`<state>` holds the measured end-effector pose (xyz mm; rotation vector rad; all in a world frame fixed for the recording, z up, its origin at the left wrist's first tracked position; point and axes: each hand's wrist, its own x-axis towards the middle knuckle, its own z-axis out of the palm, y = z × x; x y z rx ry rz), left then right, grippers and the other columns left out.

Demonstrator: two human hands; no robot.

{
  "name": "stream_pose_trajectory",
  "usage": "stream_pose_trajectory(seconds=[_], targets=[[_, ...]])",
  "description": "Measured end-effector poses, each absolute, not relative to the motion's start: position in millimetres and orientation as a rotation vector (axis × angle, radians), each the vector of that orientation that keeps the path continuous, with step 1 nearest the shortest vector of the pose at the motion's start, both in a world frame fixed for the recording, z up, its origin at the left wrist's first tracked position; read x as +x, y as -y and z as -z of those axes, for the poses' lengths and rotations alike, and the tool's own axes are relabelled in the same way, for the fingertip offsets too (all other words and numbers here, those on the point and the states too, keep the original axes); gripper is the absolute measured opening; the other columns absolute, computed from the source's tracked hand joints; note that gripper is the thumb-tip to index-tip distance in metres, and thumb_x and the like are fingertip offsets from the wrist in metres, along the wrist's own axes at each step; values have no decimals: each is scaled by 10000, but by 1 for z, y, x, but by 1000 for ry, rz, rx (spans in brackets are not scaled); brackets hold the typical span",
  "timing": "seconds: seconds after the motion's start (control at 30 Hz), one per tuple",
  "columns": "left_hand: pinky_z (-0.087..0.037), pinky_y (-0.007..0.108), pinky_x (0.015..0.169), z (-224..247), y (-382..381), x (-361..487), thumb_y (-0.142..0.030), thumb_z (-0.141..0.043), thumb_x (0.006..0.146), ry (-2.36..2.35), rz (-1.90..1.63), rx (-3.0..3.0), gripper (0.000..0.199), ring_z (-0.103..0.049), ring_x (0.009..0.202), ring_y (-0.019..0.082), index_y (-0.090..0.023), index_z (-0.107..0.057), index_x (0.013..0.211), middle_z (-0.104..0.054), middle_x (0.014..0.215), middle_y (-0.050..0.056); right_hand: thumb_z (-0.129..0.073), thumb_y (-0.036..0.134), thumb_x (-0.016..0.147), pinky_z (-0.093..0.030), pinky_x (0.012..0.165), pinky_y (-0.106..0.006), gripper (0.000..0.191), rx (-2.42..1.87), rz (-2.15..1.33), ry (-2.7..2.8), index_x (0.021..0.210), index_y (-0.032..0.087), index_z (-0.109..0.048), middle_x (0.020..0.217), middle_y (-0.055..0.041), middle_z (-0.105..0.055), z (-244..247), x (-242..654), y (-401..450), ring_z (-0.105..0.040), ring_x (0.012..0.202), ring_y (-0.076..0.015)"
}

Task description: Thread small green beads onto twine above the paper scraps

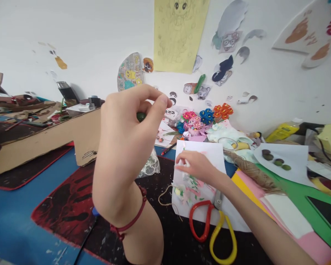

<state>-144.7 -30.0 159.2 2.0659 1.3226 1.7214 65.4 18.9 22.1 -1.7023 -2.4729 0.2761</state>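
Observation:
My left hand is raised close to the camera, with a red cord bracelet on the wrist. Its thumb and fingers pinch a small dark green piece, mostly hidden. My right hand reaches down to a white sheet of paper on the table. Its fingertips touch small paper flower cut-outs lying on the sheet; whether it grips one I cannot tell. Scissors with one red and one yellow handle lie on the sheet near my right forearm.
A cardboard structure stands at the left. Colourful paper flowers sit by the wall. Coloured paper sheets, a twine bundle and a white sheet with green discs lie at the right. A black-red mat covers the blue table.

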Motion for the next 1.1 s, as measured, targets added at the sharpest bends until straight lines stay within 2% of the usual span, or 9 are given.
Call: stream_pose_trajectory(seconds=[0.07, 0.17, 0.2, 0.33, 0.43, 0.57, 0.83, 1.0, 1.1], targets=[[-367, 273, 526, -159, 31, -144, -276, -626, 908, -1332, -1716, 2062, 195, -423, 520, 89, -184, -754, 793, -551, 562, -28, -775, 492, 795, -431, 756, -260, 360, -1397, -493, 2618, 1031, 241, -672, 1011, -1, -703, -16, 54, -3, -646, 904, -176], [-337, 295, 506, -159, 32, -145, -311, -644, 905, -1348, -1715, 2037, 194, -438, 551, 120, -195, -760, 802, -551, 571, 0, -840, 546, 694, -434, 740, -295, 558, -1212, -532, 2711, 1085, 203, -639, 1029, -39, -680, -3, 42, 15, -629, 932, -218], [-322, 301, 495, -158, 32, -145, -325, -647, 903, -1348, -1720, 2028, 193, -437, 553, 129, -200, -763, 811, -552, 574, 7, -839, 518, 711, -430, 732, -298, 518, -1191, -499, 2735, 1068, 200, -641, 1022, -42, -672, 2, 40, 18, -624, 926, -220], [-307, 304, 499, -157, 33, -145, -314, -630, 913, -1341, -1721, 2038, 186, -392, 530, 120, -216, -769, 837, -513, 554, -10, -745, 264, 863, -400, 707, -276, 117, -1154, -437, 2776, 857, 194, -652, 915, -20, -653, 17, 41, 17, -607, 860, -179], [-295, 296, 518, -158, 33, -146, -290, -605, 926, -1347, -1716, 2061, 202, -365, 520, 98, -213, -761, 823, -486, 541, -32, -667, 159, 897, -391, 707, -262, 97, -1189, -465, 2719, 810, 184, -630, 871, -12, -648, 23, 51, 8, -590, 808, -155], [-292, 294, 529, -158, 32, -145, -292, -603, 928, -1331, -1704, 2055, 204, -370, 521, 89, -204, -756, 827, -494, 546, -42, -577, 73, 889, -376, 704, -287, 120, -1338, -379, 2591, 816, 164, -608, 849, -40, -640, 26, 75, -5, -569, 786, -176], [-296, 290, 530, -159, 30, -143, -279, -597, 919, -1307, -1687, 2068, 198, -338, 521, 98, -205, -744, 807, -442, 546, -41, -551, 155, 906, -416, 740, -305, 90, -1479, -286, 2237, 833, 188, -594, 840, -42, -660, 11, 119, -24, -605, 822, -199], [-285, 289, 514, -159, 21, -136, -290, -578, 906, -1306, -1632, 2075, 214, -399, 540, 121, -206, -711, 762, -489, 566, -20, -570, 283, 922, -468, 621, -292, 121, -1435, -343, 1875, 942, 179, -629, 752, -17, -675, -25, 142, -23, -619, 582, -152], [-285, 277, 506, -156, 6, -123, -259, -546, 891, -1281, -1577, 2091, 218, -435, 541, 126, -196, -721, 778, -548, 586, -8, -669, 356, 857, -483, 561, -291, 222, -1291, -558, 1683, 963, 162, -679, 748, -43, -709, -51, 150, -19, -635, 560, -161]])
